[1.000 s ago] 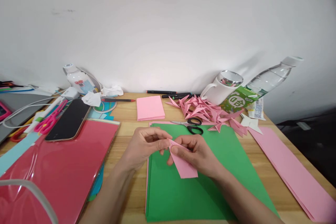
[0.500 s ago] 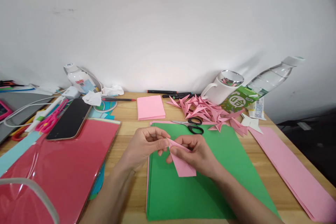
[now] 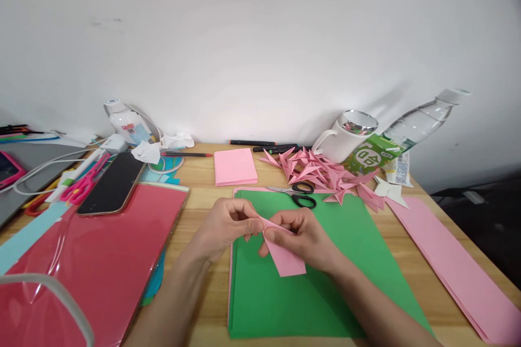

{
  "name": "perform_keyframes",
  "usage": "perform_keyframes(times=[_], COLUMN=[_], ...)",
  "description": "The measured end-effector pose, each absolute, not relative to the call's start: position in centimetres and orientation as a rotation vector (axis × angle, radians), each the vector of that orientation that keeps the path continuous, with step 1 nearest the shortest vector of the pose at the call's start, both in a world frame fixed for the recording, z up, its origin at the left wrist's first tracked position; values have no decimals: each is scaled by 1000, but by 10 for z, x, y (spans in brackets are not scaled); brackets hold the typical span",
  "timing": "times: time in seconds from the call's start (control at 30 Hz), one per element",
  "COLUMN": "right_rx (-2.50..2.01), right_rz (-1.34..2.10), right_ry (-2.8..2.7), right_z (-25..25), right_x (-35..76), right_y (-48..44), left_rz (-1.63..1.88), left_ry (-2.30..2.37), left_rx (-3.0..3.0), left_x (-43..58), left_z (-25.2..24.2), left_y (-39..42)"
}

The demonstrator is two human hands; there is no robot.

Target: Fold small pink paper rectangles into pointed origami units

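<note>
Two hands, head view: left hand (image 3: 226, 225) and right hand (image 3: 303, 238) side by side, both closed on the pink paper piece (image 3: 287, 261).
Left hand: thumb and forefinger pinching the piece's upper left tip.
Right hand: thumb on top, fingers beneath, clamping the folded upper end.
Pink paper piece: held just above the green sheet (image 3: 325, 293), long end pointing toward the near edge.
Green sheet: flat on the wooden table (image 3: 199, 187), with a pink edge showing along its left side.
Black scissors (image 3: 299, 195): lying at the green sheet's far edge, just beyond the hands.
Folded pink points (image 3: 321, 173): heaped between the pink stack (image 3: 235, 167) and the white mug (image 3: 344, 135).
Green pack (image 3: 370, 156): white characters in a round mark, not readable; tucked under the leaning water bottle (image 3: 419, 119).
Small white bottle (image 3: 126, 122): red word on the label, too small to read.
Phone (image 3: 112, 184): dark screen up, near the red sheet (image 3: 93, 260) at its far end.
</note>
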State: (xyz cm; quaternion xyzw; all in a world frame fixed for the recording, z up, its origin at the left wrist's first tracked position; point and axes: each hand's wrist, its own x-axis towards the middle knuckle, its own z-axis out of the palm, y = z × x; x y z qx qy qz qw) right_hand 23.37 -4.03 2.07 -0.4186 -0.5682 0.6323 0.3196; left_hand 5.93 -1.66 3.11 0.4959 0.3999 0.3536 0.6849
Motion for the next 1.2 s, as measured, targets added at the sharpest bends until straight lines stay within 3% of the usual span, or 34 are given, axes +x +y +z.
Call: perform_keyframes(times=[0.27,0.53,0.93,1.2], right_rx=[-1097,-1150,-1189,-1139], right_rz=[1670,1350,1584,1641], right_ry=[-1493,-1670,-1392,-1441], right_z=[19,18,16,16], right_x=[233,230,231,231], right_y=[-39,-40,-34,-36], left_rz=[796,902,852,827], left_ry=[932,927,821,1004], left_rx=[1199,1066,963,1518], left_x=[59,69,70,72], left_z=[33,26,24,22], left_y=[-18,-20,-18,-19])
